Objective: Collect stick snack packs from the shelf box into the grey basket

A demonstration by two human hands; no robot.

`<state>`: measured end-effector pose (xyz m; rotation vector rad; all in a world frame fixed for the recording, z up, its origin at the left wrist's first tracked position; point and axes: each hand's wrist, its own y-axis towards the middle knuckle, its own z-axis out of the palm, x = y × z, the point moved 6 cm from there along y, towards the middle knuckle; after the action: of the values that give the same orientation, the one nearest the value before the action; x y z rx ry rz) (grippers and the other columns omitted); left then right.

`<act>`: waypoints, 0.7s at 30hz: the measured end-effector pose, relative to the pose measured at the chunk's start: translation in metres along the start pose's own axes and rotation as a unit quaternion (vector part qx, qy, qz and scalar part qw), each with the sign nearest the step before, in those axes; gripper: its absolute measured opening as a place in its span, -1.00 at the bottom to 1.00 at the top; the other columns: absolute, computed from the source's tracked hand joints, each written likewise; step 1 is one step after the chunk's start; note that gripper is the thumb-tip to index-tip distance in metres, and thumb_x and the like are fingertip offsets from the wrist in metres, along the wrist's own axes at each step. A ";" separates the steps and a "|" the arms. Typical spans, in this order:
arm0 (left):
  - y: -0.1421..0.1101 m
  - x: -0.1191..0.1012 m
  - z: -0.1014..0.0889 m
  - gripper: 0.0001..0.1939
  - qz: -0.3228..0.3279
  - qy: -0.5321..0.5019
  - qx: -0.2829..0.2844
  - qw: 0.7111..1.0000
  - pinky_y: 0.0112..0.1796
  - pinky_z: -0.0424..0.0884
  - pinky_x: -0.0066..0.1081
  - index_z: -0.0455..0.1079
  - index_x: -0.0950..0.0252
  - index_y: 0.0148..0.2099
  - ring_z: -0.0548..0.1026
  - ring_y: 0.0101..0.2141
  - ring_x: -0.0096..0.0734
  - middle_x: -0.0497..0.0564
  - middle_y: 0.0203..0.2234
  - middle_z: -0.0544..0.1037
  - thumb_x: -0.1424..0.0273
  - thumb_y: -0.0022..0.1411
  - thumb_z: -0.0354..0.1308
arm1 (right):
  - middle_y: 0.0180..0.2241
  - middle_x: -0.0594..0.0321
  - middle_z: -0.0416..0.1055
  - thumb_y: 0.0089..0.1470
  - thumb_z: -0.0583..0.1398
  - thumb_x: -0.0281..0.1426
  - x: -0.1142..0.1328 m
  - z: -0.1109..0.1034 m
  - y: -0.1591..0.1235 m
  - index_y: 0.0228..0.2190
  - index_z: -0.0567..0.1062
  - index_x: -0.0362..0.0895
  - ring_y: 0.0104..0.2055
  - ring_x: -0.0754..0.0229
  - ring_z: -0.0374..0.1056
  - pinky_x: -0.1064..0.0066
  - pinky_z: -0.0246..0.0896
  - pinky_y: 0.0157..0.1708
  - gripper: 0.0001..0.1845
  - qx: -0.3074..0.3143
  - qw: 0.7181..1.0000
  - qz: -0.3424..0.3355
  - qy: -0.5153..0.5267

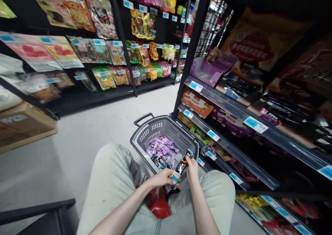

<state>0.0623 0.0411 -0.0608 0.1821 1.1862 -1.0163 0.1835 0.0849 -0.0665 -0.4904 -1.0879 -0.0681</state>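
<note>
The basket (166, 120) is grey, its sachets (162, 146) purple (some black, too).

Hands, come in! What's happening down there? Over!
Left hand, right hand: both gripping one black packet. Packet at basket's near edge. Purple packets inside. Nothing seems blocking. Over.

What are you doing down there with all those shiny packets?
A seated person holds at least one slim black packet in both hands, the left hand on its lower end and the right hand higher up. Just beyond is a gray basket with purple packets and some dark ones inside, beside store shelves.
</note>
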 end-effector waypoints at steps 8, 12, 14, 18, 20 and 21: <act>0.002 -0.002 -0.012 -0.61 -0.006 0.001 -0.091 0.996 -0.45 0.34 -0.37 0.32 0.40 -0.40 0.43 -0.49 -0.31 -0.05 -0.59 0.46 0.26 -0.31 0.26 | -0.54 0.30 0.44 -0.30 0.24 -0.22 0.000 -0.003 0.005 -0.54 0.38 -0.14 -0.49 0.21 0.34 0.37 0.20 -0.45 -0.73 0.005 1.000 0.006 0.030; 0.001 -0.006 -0.019 -0.56 0.007 -0.017 -0.131 0.991 -0.39 0.36 -0.31 0.35 0.40 -0.32 0.46 -0.42 -0.25 -0.01 -0.52 0.49 0.24 -0.28 0.25 | -0.54 0.30 0.44 -0.30 0.24 -0.22 -0.002 -0.014 0.010 -0.55 0.35 -0.12 -0.45 0.19 0.35 0.34 0.24 -0.40 -0.74 -0.038 0.997 0.009 0.060; 0.000 -0.011 -0.022 -0.56 0.028 -0.041 -0.153 0.987 -0.35 0.36 -0.29 0.36 0.41 -0.31 0.46 -0.38 -0.22 0.01 -0.51 0.49 0.24 -0.27 0.25 | -0.53 0.33 0.44 -0.29 0.24 -0.25 -0.002 -0.017 0.011 -0.54 0.35 -0.10 -0.44 0.20 0.36 0.34 0.24 -0.39 -0.76 -0.046 0.997 0.013 0.066; -0.001 -0.016 -0.020 -0.52 0.032 -0.050 -0.147 0.987 -0.36 0.37 -0.26 0.37 0.43 -0.29 0.46 -0.36 -0.17 0.03 -0.49 0.48 0.21 -0.27 0.24 | -0.52 0.31 0.45 -0.27 0.23 -0.27 -0.002 -0.019 0.012 -0.52 0.35 -0.12 -0.45 0.22 0.35 0.36 0.23 -0.41 -0.77 -0.054 0.996 0.015 0.068; -0.001 -0.016 -0.018 -0.51 0.026 -0.044 -0.137 0.989 -0.36 0.37 -0.25 0.37 0.43 -0.28 0.46 -0.35 -0.15 0.03 -0.49 0.49 0.20 -0.26 0.24 | -0.52 0.29 0.45 -0.28 0.24 -0.27 -0.002 -0.019 0.011 -0.52 0.36 -0.14 -0.46 0.22 0.35 0.36 0.23 -0.42 -0.76 -0.057 0.996 0.014 0.070; -0.001 -0.016 -0.018 -0.51 0.025 -0.042 -0.135 0.990 -0.36 0.37 -0.26 0.37 0.43 -0.27 0.46 -0.35 -0.15 0.02 -0.49 0.49 0.20 -0.26 0.24 | -0.52 0.29 0.44 -0.28 0.24 -0.27 -0.001 -0.018 0.011 -0.53 0.36 -0.14 -0.46 0.22 0.35 0.36 0.23 -0.42 -0.76 -0.057 0.996 0.014 0.072</act>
<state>0.0487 0.0602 -0.0545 -0.0439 1.2227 -0.8035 0.2011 0.0870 -0.0782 -0.5937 -0.9393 -0.1389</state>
